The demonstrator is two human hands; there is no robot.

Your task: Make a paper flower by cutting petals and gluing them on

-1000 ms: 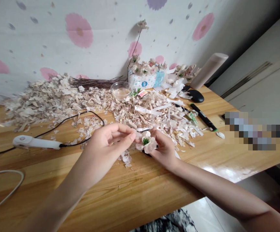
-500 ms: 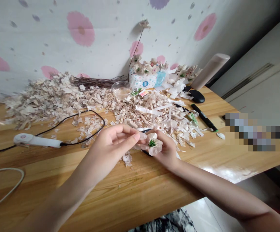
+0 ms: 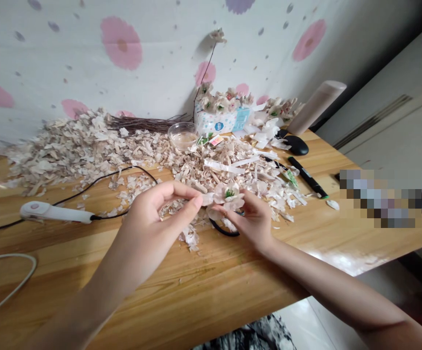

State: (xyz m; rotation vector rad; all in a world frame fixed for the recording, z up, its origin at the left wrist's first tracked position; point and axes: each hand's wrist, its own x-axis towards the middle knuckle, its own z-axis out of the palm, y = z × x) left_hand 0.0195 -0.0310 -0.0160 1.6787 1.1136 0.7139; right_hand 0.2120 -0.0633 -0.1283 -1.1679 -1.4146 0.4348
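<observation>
Head view: pale petal (image 3: 207, 198) at flower's (image 3: 230, 195) edge
From afar I see left hand (image 3: 156, 209) pinching the petal; right hand (image 3: 257, 221), fingers closed around the flower

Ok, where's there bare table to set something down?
Bare tabletop shows between the left forearm and right forearm, towards the near edge, and between right forearm and black rod. Crowded: beyond the flower, petals heaped up to the clear bowl.

No text is legible (blurred label (image 3: 219, 127) on the pack (image 3: 204, 121)).
</observation>
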